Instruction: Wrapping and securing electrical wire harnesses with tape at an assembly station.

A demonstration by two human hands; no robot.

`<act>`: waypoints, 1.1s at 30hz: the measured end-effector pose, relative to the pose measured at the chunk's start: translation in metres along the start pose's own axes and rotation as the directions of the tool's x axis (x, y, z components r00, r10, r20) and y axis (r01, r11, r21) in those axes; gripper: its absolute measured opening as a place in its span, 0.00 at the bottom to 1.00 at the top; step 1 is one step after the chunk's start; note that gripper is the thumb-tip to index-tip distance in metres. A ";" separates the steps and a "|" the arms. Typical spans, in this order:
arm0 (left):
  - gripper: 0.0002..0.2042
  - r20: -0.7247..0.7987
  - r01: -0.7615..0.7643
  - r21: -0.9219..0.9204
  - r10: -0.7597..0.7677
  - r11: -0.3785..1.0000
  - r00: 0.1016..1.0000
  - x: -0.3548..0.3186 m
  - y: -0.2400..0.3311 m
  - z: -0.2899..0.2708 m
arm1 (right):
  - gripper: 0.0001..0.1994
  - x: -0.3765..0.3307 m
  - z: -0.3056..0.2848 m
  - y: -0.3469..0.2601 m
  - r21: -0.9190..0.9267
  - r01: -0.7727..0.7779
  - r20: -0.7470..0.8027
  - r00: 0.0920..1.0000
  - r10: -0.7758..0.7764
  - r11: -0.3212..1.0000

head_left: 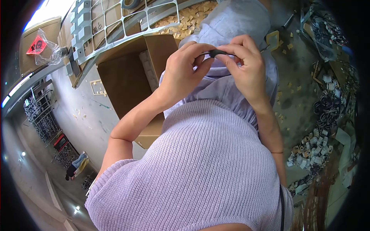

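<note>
Between my two hands, above my lap, is a small dark piece (217,53) that looks like a short black cable part; its exact kind is hard to make out. My left hand (189,63) pinches its left end between thumb and forefinger. On the other end, the thumb and forefinger of my right hand (244,59) are closed. The hands nearly meet, and the fingers cover most of the piece. Pale lavender cloth (235,23) lies under and beyond them.
An open cardboard box (125,77) stands at my left, below a white grid rack (123,36) with a tape roll (131,3). Small tan pieces (189,23) lie heaped beyond. At right, piles of white connectors and dark cables (314,148) cover the floor. A person (77,166) is far left.
</note>
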State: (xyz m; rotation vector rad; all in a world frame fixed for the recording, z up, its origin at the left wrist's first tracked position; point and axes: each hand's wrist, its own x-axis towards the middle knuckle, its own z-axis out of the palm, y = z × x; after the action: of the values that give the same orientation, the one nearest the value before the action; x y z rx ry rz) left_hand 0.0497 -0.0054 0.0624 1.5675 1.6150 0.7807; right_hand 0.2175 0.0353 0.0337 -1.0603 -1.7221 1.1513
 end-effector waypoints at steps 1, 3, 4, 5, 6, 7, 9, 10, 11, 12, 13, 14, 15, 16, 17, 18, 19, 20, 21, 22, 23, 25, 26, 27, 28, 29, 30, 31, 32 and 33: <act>0.10 0.023 0.005 0.054 -0.006 0.999 1.000 0.000 0.002 -0.001 | 0.09 -0.001 0.002 0.000 -0.012 0.017 -0.019 1.000 -0.017 1.000; 0.09 0.028 -0.003 0.066 0.001 0.998 1.000 0.001 0.003 0.000 | 0.08 -0.003 0.007 0.002 -0.048 0.054 -0.041 0.998 -0.056 0.997; 0.09 0.028 -0.007 0.081 0.005 0.997 1.000 0.002 0.003 0.000 | 0.08 -0.005 0.010 0.003 -0.081 0.095 -0.055 0.994 -0.099 0.992; 0.08 0.039 -0.004 0.133 -0.001 0.991 0.999 0.001 0.002 -0.001 | 0.08 -0.007 0.014 0.004 -0.061 0.077 -0.071 0.994 -0.082 0.995; 0.08 0.047 -0.014 0.125 0.008 0.992 0.999 0.001 -0.001 -0.001 | 0.08 -0.009 0.018 0.006 -0.057 0.064 -0.080 0.994 -0.068 0.996; 0.08 0.057 -0.040 0.168 0.030 0.985 0.998 0.001 -0.003 -0.001 | 0.08 -0.010 0.021 0.007 -0.053 0.050 -0.090 0.994 -0.054 0.997; 0.09 0.126 -0.081 0.283 0.046 0.956 0.991 0.002 -0.003 -0.005 | 0.08 -0.014 0.021 0.009 -0.030 0.008 -0.084 0.996 -0.011 1.000; 0.09 0.132 -0.090 0.279 0.055 0.956 0.990 0.003 -0.003 -0.007 | 0.08 -0.015 0.021 0.012 -0.023 0.025 -0.068 0.997 -0.027 0.999; 0.10 0.182 -0.075 0.283 0.023 0.956 0.983 0.005 -0.004 -0.008 | 0.09 -0.015 0.020 0.015 -0.016 0.042 -0.052 0.998 -0.043 0.999; 0.10 0.227 -0.055 0.290 -0.013 0.955 0.974 0.005 -0.005 -0.010 | 0.09 -0.014 0.018 0.015 -0.013 0.071 -0.008 0.997 -0.071 0.997; 0.10 0.265 -0.020 0.256 -0.050 0.966 0.963 0.006 -0.008 -0.013 | 0.09 -0.013 0.015 0.015 -0.015 0.071 -0.010 0.997 -0.071 0.997; 0.10 0.266 -0.022 0.255 -0.049 0.967 0.963 0.004 -0.013 -0.014 | 0.09 -0.011 0.009 0.015 0.036 0.089 0.059 0.994 -0.091 0.995; 0.09 0.257 0.015 0.154 -0.055 0.988 0.965 0.000 -0.019 -0.014 | 0.10 -0.007 0.002 0.016 0.093 0.106 0.131 0.984 -0.118 0.990; 0.09 0.249 0.050 0.048 -0.061 0.998 0.967 -0.003 -0.023 -0.014 | 0.14 -0.003 -0.011 0.020 -0.013 0.181 0.041 0.983 -0.181 0.983; 0.09 0.243 0.053 0.049 -0.064 0.997 0.968 -0.004 -0.023 -0.019 | 0.16 0.000 -0.021 0.035 0.149 0.079 -0.131 0.990 -0.060 0.986; 0.08 0.294 0.142 0.051 -0.150 0.989 0.944 -0.004 -0.021 -0.025 | 0.17 0.003 -0.036 0.056 0.317 0.003 -0.282 0.955 0.092 0.948; 0.07 0.345 0.226 0.058 -0.232 0.972 0.909 -0.003 -0.018 -0.029 | 0.19 0.006 -0.055 0.095 0.204 -0.061 -0.431 0.890 0.146 0.977; 0.06 0.320 0.224 0.003 -0.214 0.974 0.923 -0.005 -0.023 -0.027 | 0.20 0.008 -0.075 0.143 0.099 -0.141 -0.578 0.798 0.172 0.985; 0.06 0.331 0.212 0.002 -0.201 0.977 0.922 -0.002 -0.021 -0.025 | 0.20 -0.001 -0.097 0.193 -0.162 -0.255 -0.400 0.900 0.173 0.953; 0.05 0.296 0.150 0.085 -0.169 0.985 0.940 -0.001 -0.019 -0.023 | 0.20 -0.008 -0.107 0.224 -0.423 -0.294 -0.201 0.953 0.228 0.857; 0.04 0.247 0.102 0.170 -0.142 0.980 0.958 0.000 -0.020 -0.023 | 0.20 -0.006 -0.102 0.221 -0.419 -0.283 -0.191 0.956 0.221 0.863; 0.04 0.195 -0.017 0.250 -0.034 0.968 0.980 -0.004 -0.028 -0.022 | 0.21 -0.011 -0.097 0.199 0.112 -0.334 0.023 0.942 0.334 0.936; 0.06 0.172 -0.159 0.420 0.094 0.894 0.981 -0.007 -0.033 -0.024 | 0.21 -0.012 -0.098 0.197 0.111 -0.330 0.024 0.944 0.330 0.937; 0.08 0.181 -0.288 0.570 0.225 0.770 0.957 -0.009 -0.037 -0.024 | 0.21 -0.017 -0.102 0.195 0.203 -0.391 0.016 0.918 0.396 0.898; 0.09 0.198 -0.218 0.592 0.122 0.776 0.972 -0.013 -0.039 -0.026 | 0.22 -0.022 -0.105 0.193 0.292 -0.443 0.013 0.888 0.460 0.848; 0.09 0.205 -0.228 0.585 0.130 0.778 0.970 -0.015 -0.040 -0.026 | 0.20 -0.027 -0.102 0.192 0.273 -0.511 0.015 0.850 0.527 0.815; 0.11 0.218 -0.254 0.586 0.152 0.770 0.964 -0.013 -0.041 -0.027 | 0.20 -0.027 -0.103 0.191 0.270 -0.508 0.001 0.850 0.528 0.818; 0.13 0.231 -0.280 0.585 0.175 0.761 0.957 -0.012 -0.040 -0.028 | 0.18 -0.027 -0.106 0.190 0.028 -0.483 -0.010 0.876 0.483 0.875; 0.22 0.285 -0.248 0.576 0.093 0.778 0.954 -0.011 -0.035 -0.031 | 0.16 -0.027 -0.110 0.188 -0.216 -0.431 -0.009 0.898 0.440 0.876; 0.27 0.257 -0.288 0.518 0.174 0.805 0.951 -0.006 -0.029 -0.033 | 0.13 -0.025 -0.118 0.188 -0.119 -0.485 -0.050 0.874 0.483 0.866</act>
State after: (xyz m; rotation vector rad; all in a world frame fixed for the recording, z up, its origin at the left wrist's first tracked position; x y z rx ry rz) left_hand 0.0059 -0.0107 0.0566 2.2114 1.5963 0.2566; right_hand 0.3737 0.0902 -0.1163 -1.6458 -1.5724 1.3374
